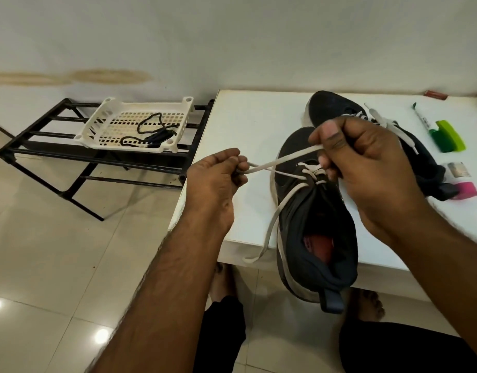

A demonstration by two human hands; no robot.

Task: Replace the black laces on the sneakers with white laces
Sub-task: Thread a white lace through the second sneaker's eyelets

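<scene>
Left hand (215, 179) pinches one end of the flat white fabric lace (283, 160), right hand (366, 168) pinches its other run above the dark mesh sneaker (312, 211) overhanging the white table (245, 125) edge. Lace looks soft, limp, light, so best held near the tip. Eyelets sit hidden under right fingers; second sneaker (334, 109) partly blocked.

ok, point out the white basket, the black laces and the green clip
white basket (95, 128): head view, on its left slatted wall.
black laces (158, 135): head view, on the bundled dark part inside the basket.
green clip (447, 135): head view, middle of its body on the table.
</scene>
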